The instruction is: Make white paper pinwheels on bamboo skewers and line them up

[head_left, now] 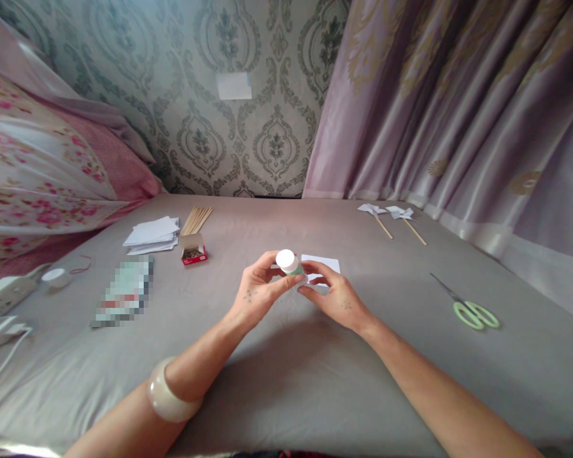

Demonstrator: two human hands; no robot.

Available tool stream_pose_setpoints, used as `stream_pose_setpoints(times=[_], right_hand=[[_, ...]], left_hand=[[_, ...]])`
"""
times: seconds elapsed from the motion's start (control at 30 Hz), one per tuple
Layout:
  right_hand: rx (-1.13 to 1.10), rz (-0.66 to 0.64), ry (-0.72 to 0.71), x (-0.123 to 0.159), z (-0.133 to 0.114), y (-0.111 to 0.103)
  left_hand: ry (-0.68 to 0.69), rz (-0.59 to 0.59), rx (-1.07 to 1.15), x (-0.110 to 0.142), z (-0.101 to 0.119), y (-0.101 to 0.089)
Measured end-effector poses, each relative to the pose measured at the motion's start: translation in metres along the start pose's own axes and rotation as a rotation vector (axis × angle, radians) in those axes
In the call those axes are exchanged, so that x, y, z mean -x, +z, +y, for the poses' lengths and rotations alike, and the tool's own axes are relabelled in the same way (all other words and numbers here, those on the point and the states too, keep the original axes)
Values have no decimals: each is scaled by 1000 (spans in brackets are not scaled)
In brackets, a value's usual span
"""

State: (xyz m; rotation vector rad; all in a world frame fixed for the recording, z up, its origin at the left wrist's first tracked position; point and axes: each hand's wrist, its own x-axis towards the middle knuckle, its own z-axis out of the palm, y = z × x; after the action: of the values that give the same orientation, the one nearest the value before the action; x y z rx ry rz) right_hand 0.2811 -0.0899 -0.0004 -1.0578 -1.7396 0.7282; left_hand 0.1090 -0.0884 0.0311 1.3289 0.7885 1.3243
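Note:
A small bottle (286, 261) with a round white cap and some green on its side is held up in front of me, cap tilted toward the upper left. My left hand (262, 283) has its thumb and fingers wrapped around it just below the cap. Curved fingers of my right hand (332, 292) meet the bottle's lower end, though the exact contact is partly hidden. Just beyond the hands, a white sheet of paper (329, 262) lies on the grey cloth, partly covered by my right hand.
At left are stacked white papers (153, 232), wooden sticks (197, 220), a small red box (193, 251) of tiny pieces, a blurred packet (124, 289) and a power strip (7, 296). Two paper pinwheels (401, 214) and green-handled scissors (475, 315) lie right.

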Motion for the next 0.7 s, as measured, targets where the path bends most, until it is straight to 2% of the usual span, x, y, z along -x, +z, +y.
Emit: stream_pose_setpoints(times=[0.2,0.33,0.5,0.7], right_hand=[[-33,-28,19,0,-3,2],[11,-161,75,3,-7,2],[1,-330,164,5,-9,-3],[-28,-350,164,4,-1,-6]], left_hand=[[-75,-70,80,4,2,5],[-175,-95,135,2,-1,3],[-247,-168,100,-1,-8,-1],[-273,-173,95,-2,-15,-2]])
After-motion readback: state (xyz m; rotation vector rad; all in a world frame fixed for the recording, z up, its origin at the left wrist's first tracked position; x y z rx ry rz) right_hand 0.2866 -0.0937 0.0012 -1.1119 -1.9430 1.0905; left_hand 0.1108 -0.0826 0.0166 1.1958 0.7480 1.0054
